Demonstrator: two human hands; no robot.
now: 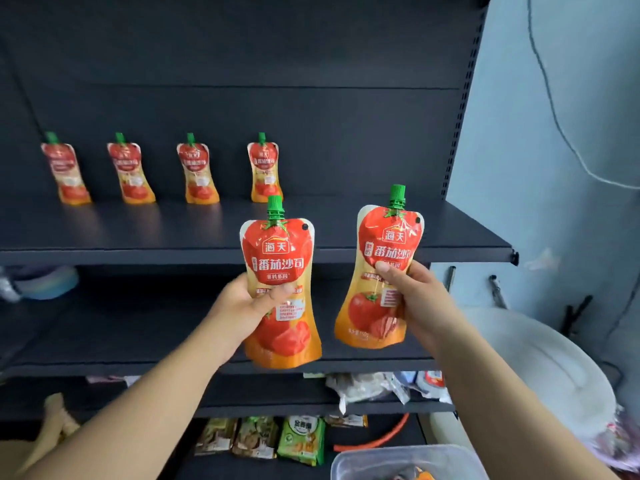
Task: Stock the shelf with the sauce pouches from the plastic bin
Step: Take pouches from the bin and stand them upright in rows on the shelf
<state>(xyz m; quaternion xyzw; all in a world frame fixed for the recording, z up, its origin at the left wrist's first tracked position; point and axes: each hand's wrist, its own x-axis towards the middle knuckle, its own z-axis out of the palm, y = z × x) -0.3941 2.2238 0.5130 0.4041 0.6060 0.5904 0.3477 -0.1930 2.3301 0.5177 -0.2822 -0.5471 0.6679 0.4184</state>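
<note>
In the head view, two tomato sauce pouches are held up in the middle of the frame, in front of the edge of the dark upper shelf point(138, 233). The left hand point(247, 306) grips the left pouch point(278, 258) at its narrowed waist, with the thumb laid across the printed front and the fingers wrapped behind, out of sight. The right hand point(420, 299) holds the right pouch point(386, 242) the same way, thumb pressed on the front just below the label and fingers curled round the back. Both pouches are upright, green caps up, and well apart from each other.

Four more pouches point(197, 174) stand in a spaced row across the upper left and centre of the frame, near the shelf's back panel. The shelf is bare to the right of the last one. The clear plastic bin point(377, 459) sits at the bottom right edge, and I cannot make out what is in it.

These pouches look soft and light. The glossy film dents under the thumbs, so it probably slips if held loosely and buckles if squeezed hard. The waist seems the sensible place to take hold, since the body narrows there and gives the fingers purchase. The stiff cap would suit only a pinch. The base looks broad enough to stand on if set down flat and released gently.

Snack packets point(301, 441) lie on a low shelf at the bottom centre, and a white basin point(540, 355) shows at the right.
</note>
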